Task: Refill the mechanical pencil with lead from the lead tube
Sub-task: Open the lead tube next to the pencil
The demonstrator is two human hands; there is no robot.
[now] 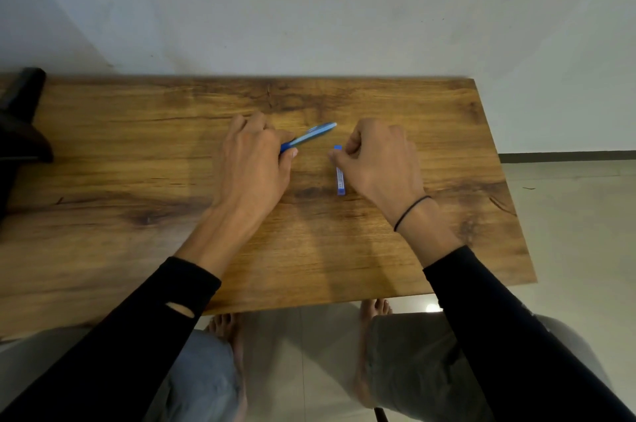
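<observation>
A blue mechanical pencil [311, 135] is gripped at its lower end by my left hand [253, 167], and its free end points up and to the right, just above the wooden table [137, 153]. A slim blue lead tube [340, 179] lies lengthwise on the table between my hands. My right hand [377, 160] rests beside it, with thumb and fingers closed around the tube's upper part. The tube's blue top end [338, 147] shows above the thumb. Whether the tube is lifted off the table I cannot tell.
A black object [20, 118] stands at the table's far left edge. The table's right edge runs diagonally past my right wrist, with tiled floor beyond it. A pale wall rises behind the table. My knees and bare feet show under the near edge.
</observation>
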